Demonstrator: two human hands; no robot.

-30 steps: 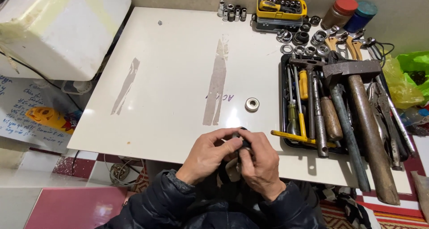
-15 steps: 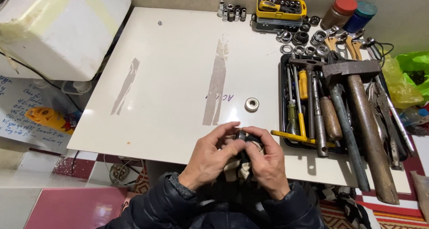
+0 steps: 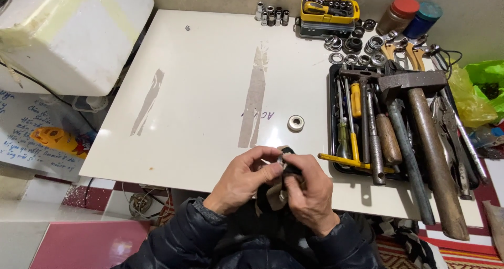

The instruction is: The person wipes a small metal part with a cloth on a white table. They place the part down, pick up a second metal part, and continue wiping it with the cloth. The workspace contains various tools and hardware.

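Both hands, left hand and right hand, grip a small dark part (perhaps metal) at the table edge. Wide bare room lies beyond; little has shifted since.

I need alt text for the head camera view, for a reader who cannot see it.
Two bare hands, left hand and right hand, grip a small dark part together at the near edge of a white table. A metal ring lies just beyond; a tool tray sits right.
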